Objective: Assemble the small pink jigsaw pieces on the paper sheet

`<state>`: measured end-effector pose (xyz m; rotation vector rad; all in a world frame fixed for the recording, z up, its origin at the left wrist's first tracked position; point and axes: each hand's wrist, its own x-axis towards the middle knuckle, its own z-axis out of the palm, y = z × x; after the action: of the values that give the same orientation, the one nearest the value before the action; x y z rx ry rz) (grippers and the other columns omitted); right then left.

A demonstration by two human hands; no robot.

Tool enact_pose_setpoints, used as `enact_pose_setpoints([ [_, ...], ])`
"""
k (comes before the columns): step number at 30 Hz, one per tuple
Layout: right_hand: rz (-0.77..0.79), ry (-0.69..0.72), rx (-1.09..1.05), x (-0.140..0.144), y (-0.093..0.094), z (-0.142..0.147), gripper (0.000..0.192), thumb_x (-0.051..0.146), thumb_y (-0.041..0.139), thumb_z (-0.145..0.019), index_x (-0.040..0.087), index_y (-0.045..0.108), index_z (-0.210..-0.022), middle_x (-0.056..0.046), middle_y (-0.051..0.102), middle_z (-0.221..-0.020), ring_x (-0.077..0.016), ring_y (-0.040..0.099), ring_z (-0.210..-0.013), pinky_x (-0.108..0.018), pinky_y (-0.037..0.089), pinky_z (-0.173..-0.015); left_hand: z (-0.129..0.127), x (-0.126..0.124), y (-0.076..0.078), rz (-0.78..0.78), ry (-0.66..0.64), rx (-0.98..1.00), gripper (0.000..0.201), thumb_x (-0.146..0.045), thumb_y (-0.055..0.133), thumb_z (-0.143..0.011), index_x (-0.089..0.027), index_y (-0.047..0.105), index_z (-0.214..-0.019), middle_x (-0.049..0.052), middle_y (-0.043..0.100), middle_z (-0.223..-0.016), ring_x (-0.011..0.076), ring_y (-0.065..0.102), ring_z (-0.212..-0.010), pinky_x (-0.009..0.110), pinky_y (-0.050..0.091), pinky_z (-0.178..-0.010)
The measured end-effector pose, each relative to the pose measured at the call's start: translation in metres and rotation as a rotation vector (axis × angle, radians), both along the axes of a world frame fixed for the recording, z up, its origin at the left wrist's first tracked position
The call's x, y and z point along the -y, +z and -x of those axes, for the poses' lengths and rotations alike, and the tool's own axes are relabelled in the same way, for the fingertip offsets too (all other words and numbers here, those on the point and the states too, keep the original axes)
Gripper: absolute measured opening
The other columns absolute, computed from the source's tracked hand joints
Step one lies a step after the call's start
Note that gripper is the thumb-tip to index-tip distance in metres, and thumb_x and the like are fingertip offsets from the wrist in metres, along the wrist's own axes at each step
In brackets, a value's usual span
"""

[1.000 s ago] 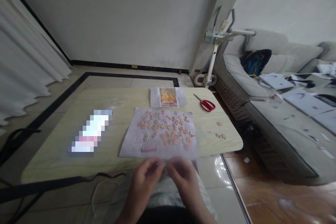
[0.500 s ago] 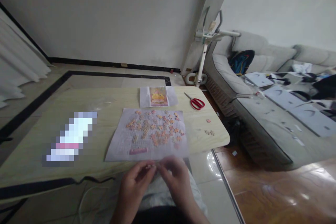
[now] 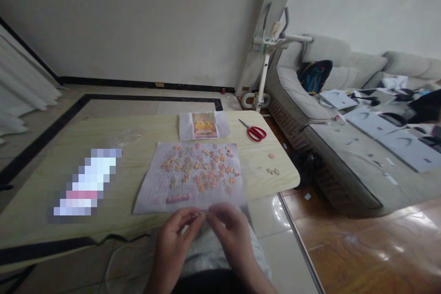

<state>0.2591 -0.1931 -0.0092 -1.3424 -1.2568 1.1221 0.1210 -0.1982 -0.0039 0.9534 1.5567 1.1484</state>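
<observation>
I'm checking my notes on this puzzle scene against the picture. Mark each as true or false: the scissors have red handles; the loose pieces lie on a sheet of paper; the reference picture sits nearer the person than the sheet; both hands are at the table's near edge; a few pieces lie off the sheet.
1. The scissors have red handles. True.
2. The loose pieces lie on a sheet of paper. True.
3. The reference picture sits nearer the person than the sheet. False: it lies beyond it.
4. The left hand and right hand meet at the near edge of the table. True.
5. No pieces lie off the sheet. False: stray pieces lie right of it.
</observation>
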Motion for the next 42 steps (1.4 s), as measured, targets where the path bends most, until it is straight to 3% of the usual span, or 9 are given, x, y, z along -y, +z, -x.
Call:
enact_pose_setpoints([
  [16,0.173,-0.055,-0.190,-0.001,0.015,-0.003,0.021,0.036,0.078,-0.072,0.019,0.077,-0.085,-0.006,0.078,-0.077,-0.0209,0.073,-0.069,-0.029,0.059,-0.066,-0.005,-0.003,0.002,0.082,0.034,0.212,0.035,-0.045,0.073,-0.072,-0.015,0.077,-0.089,0.009,0.077,-0.085,0.0236,0.072,-0.085,0.031,0.057,-0.082],
  [28,0.203,-0.039,-0.155,-0.002,0.018,-0.001,0.031,0.044,0.075,-0.074,0.016,0.079,-0.086,-0.010,0.077,-0.077,-0.0236,0.073,-0.065,-0.033,0.060,-0.063,-0.001,0.002,0.002,0.029,0.036,0.040,0.038,-0.046,0.067,-0.074,-0.017,0.077,-0.097,0.007,0.077,-0.085,0.0241,0.073,-0.083,0.035,0.058,-0.084],
  [37,0.126,-0.023,-0.010,0.001,0.016,-0.003,0.026,0.041,0.070,-0.078,0.019,0.080,-0.089,-0.008,0.078,-0.081,-0.0239,0.073,-0.069,-0.034,0.061,-0.065,0.001,0.002,0.009,-0.038,0.004,-0.068,0.035,-0.044,0.064,-0.078,-0.018,0.078,-0.095,0.006,0.076,-0.073,0.0231,0.072,-0.074,0.035,0.059,-0.078],
  [42,0.092,-0.002,0.040,0.001,0.015,-0.003,0.023,0.037,0.068,-0.079,0.020,0.079,-0.090,-0.006,0.078,-0.080,-0.0234,0.073,-0.071,-0.033,0.060,-0.067,0.000,0.004,0.005,-0.024,0.010,-0.040,0.035,-0.047,0.063,-0.080,-0.018,0.077,-0.095,0.005,0.076,-0.074,0.0206,0.071,-0.073,0.031,0.058,-0.076],
])
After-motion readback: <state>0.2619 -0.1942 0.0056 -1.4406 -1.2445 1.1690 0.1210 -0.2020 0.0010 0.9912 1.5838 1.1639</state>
